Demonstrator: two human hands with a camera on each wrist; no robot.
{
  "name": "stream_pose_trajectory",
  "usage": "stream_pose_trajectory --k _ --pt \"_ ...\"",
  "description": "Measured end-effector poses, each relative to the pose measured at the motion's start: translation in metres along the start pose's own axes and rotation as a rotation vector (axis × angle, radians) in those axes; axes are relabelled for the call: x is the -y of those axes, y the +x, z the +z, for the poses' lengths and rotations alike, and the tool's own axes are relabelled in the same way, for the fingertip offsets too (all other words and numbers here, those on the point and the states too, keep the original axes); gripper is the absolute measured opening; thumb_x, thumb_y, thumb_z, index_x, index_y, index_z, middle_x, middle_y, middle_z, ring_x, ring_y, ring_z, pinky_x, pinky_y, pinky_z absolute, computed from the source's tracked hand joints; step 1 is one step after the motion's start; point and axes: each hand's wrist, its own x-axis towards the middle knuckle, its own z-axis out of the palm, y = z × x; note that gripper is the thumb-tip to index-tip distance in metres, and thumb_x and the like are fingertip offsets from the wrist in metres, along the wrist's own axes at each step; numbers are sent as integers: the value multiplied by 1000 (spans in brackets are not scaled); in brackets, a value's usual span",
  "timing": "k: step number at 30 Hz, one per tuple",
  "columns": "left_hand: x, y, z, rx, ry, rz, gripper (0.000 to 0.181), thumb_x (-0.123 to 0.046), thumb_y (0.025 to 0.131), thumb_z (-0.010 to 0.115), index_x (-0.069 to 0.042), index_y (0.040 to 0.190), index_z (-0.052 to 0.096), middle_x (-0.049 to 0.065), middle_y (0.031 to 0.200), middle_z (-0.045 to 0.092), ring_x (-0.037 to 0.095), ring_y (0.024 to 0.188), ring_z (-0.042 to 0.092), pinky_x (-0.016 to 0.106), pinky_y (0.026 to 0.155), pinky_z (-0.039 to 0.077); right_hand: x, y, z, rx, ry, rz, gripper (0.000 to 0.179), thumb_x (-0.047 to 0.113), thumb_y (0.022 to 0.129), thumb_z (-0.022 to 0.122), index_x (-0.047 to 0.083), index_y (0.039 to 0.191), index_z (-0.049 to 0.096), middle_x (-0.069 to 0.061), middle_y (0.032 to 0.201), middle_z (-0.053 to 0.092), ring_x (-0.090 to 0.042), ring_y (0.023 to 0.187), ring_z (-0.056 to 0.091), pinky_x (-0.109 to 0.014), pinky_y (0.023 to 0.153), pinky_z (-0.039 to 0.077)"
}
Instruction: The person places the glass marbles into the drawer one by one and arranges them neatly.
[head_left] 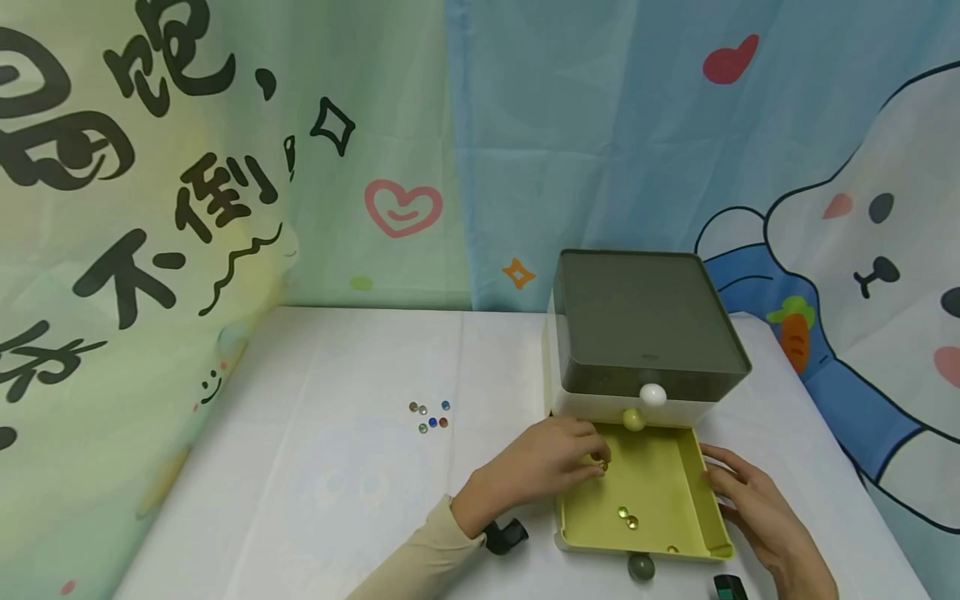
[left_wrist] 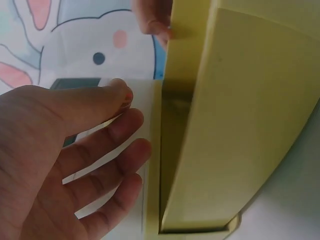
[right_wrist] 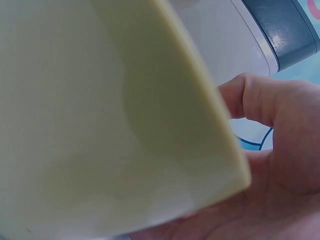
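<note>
My left hand (head_left: 543, 462) reaches over the left side of the yellow drawer (head_left: 652, 492), pulled out at the front of a small cabinet. Thumb and index finger pinch a small amber glass bead (left_wrist: 128, 96); the other fingers are loosely bent. Inside the drawer lie a yellow-green bead (head_left: 623, 512), an amber bead (head_left: 633, 522) beside it, and another small bead (head_left: 672, 549) close to the front wall. Against the outside of the drawer's right wall, my right hand (head_left: 761, 504) rests with relaxed fingers. The right wrist view shows its thumb near the rim, with other fingers partly hidden behind the drawer.
Several coloured beads (head_left: 432, 422) lie grouped on the white tablecloth (head_left: 337, 467) to the left. The white cabinet (head_left: 585, 406) has a dark grey top (head_left: 637, 317), a white knob (head_left: 653, 394) and a yellow knob (head_left: 633, 419). A grey knob (head_left: 641, 568) sticks out in front.
</note>
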Motion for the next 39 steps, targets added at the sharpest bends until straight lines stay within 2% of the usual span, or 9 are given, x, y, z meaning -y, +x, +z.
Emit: stream_pose_trajectory --k 7,15,22,31,35,39 --pt "-3 12 10 48 25 49 12 -36 101 69 -28 110 74 -15 107 72 2 98 65 17 91 49 0 -1 1 1 6 6 69 27 110 41 2 166 10 -34 167 16 -47 143 35 -63 118 38" --pt "-4 23 25 94 152 64 15 -36 104 65 -30 115 73 -15 112 73 4 105 67 19 92 51 1 -2 2 7 5 -5 69 26 110 41 2 166 10 -33 167 17 -47 143 36 -63 118 37" --pt "-4 31 34 77 228 52 14 -37 102 67 -30 112 74 -15 107 73 4 99 68 19 90 52 1 -2 1 4 -1 -13 68 25 110 41 2 166 11 -33 167 18 -45 141 38 -63 118 37" --pt "-7 35 42 57 299 0 8 -35 102 66 -31 97 71 -14 96 69 1 85 64 15 72 50 -2 -2 1 2 -8 -34 67 24 110 41 1 166 11 -34 165 22 -42 138 42 -62 118 38" --pt "-9 35 46 57 352 -15 11 -33 102 64 -32 93 69 -14 95 69 2 85 64 16 67 50 -2 -2 1 3 -7 -30 68 25 110 41 1 166 12 -34 165 22 -42 138 42 -62 118 38" --pt "-9 34 49 62 384 -29 12 -33 101 64 -35 92 70 -16 95 70 2 87 65 18 68 51 -2 -2 1 2 -12 -31 68 25 110 42 1 166 12 -34 164 23 -39 135 45 -63 118 38"
